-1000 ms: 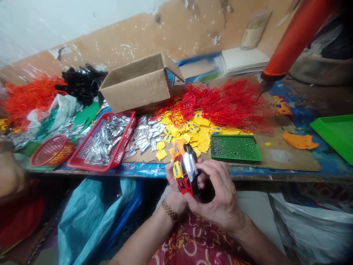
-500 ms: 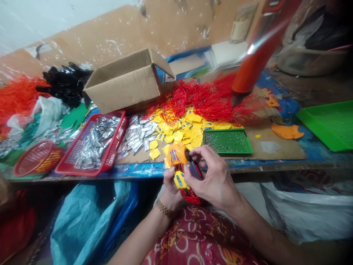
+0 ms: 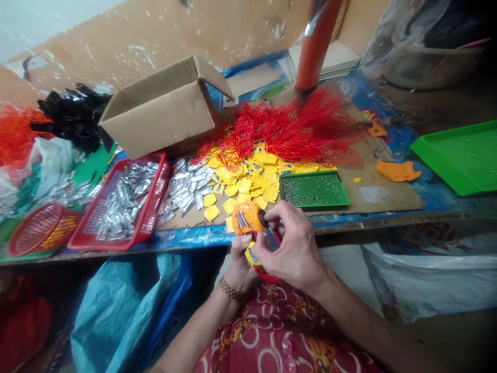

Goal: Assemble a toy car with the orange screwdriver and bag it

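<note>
Left hand [image 3: 241, 264]: curled under, cradling the orange-and-red plastic model [image 3: 246, 217].
Right hand [image 3: 291, 248]: fingers bent, pinching at the model's side.
Just beyond hands: green pegged tray [image 3: 314, 189].

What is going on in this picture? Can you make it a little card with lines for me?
Left hand: holds the plastic toy from below
Right hand: fingers grip the toy from the side
Wrist: gold bracelet on the left
Nearest tray: green tray of tiny metal parts
Bench: red basket of silver pieces, yellow pieces, red plastic frames, cardboard box
</note>
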Motion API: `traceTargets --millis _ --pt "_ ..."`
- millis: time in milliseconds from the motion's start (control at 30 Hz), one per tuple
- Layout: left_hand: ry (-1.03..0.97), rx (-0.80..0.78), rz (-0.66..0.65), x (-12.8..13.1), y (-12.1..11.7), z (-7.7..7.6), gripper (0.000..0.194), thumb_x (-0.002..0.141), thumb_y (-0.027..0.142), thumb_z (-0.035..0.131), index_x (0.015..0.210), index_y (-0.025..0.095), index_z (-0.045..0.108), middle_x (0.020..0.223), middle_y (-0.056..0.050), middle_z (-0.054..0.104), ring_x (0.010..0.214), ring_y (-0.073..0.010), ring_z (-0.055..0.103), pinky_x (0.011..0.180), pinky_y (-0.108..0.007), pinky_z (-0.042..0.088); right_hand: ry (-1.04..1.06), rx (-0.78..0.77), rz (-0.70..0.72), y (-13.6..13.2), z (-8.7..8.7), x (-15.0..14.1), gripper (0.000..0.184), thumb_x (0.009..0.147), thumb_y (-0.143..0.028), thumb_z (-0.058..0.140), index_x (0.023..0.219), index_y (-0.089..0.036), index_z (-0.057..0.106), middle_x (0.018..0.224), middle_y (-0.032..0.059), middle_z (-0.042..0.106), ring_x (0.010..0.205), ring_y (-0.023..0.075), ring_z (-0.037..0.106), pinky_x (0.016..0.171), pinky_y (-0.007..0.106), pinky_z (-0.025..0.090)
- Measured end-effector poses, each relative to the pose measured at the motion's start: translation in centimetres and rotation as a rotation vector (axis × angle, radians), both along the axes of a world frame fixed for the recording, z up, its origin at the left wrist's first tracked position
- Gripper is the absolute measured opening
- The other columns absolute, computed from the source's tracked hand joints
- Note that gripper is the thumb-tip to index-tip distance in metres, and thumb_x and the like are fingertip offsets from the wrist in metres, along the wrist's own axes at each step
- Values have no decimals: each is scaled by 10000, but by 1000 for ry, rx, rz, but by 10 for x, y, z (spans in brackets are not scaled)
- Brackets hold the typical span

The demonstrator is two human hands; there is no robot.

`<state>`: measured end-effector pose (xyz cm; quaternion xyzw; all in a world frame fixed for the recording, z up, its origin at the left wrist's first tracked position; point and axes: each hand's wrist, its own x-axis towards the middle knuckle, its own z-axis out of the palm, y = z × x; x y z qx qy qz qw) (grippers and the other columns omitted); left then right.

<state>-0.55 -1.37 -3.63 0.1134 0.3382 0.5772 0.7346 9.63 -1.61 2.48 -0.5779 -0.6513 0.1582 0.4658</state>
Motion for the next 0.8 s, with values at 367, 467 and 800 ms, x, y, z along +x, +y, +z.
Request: traceTargets --millis 367,467,800 --pt "-153 -123 -149 -3 6 13 419 607 431 729 935 175 686 777 -65 711 899 -308 691 850 -430 553 183 41 67 2 -15 34 231 769 -167 580 999 -181 574 920 53 631 851 175 615 787 350 530" --pt "-287 -58 -232 -8 7 12 436 681 480 660 1010 194 675 899 -68 712 828 -253 688 722 -357 577 230 31 79 -8 -17 38 240 768 -131 592 1002 -182 582 903 41 620 835 163 608 762 331 523" --pt "-265 -98 -109 -6 10 25 452 703 542 586 999 204 636 734 -41 659 807 -216 644 670 -291 525 148 180 223 -21 -4 15 264 720 -94 616 974 -159 585 881 64 619 864 196 604 775 365 530"
